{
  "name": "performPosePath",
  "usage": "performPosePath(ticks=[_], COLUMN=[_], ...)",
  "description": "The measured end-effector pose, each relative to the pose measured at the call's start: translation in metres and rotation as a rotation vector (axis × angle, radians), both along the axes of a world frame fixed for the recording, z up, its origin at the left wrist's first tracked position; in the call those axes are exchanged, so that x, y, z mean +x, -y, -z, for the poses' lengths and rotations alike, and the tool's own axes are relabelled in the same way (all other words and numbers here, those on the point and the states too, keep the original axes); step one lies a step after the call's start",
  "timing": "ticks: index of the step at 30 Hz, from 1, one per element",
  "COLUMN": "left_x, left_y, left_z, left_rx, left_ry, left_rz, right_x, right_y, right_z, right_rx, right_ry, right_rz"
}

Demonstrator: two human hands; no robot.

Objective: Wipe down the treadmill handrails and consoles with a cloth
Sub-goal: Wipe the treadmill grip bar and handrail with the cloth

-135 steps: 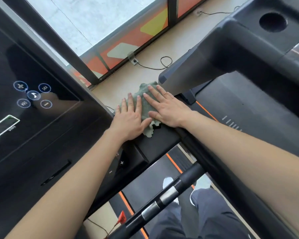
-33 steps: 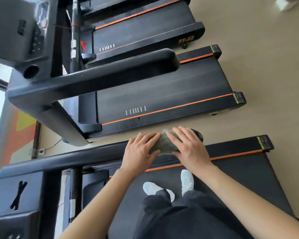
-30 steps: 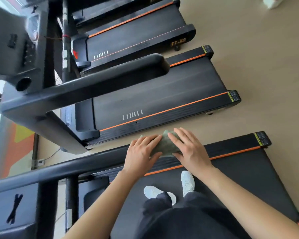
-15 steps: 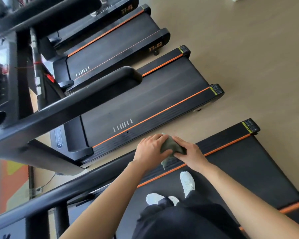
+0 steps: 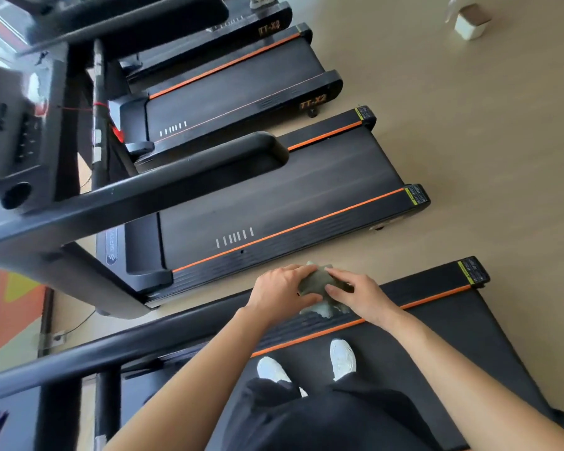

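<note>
Fingers of the left hand (image 5: 282,292) and the right hand (image 5: 360,296) curl round the green cloth (image 5: 316,283), bunched at the end of the black handrail (image 5: 111,349) in the middle of the frame. This rail looks nearly wiped. Next the cloth should go to another rail.

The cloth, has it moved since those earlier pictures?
Yes. The cloth slid along the handrail from its front end to its free rear end, where the left hand and right hand grip it.

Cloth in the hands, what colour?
The cloth is plain dull grey-green, no pattern; head view, gripped between left hand and right hand.
</note>
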State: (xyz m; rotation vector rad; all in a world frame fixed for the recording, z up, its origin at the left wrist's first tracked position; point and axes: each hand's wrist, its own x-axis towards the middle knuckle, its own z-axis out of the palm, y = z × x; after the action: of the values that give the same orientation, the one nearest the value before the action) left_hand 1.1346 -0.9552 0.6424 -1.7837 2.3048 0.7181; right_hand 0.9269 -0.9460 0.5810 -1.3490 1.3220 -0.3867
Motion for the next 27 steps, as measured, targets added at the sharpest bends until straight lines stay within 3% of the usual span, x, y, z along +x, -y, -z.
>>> performPosePath(ticks=[6,13,27], left_x=[0.043,0.116,0.26], left_y=[-0.018,-0.039,-0.112], left_z=[-0.005,-0.013,-0.023], left_rx=[-0.049,0.002,-0.155], left_ry=[0.002,0.026,0.116], left_rz=[-0.069,-0.213,-0.458], right_x=[0.032,0.113,0.284], right_y=[0.014,0.032,0.011], right_z=[-0.027,-0.062,-0.073], right_rx=[-0.14,-0.211,-0.193], right_ry=[-0.179,-0.518,-0.36], right_rz=[-0.163,-0.583,-0.866])
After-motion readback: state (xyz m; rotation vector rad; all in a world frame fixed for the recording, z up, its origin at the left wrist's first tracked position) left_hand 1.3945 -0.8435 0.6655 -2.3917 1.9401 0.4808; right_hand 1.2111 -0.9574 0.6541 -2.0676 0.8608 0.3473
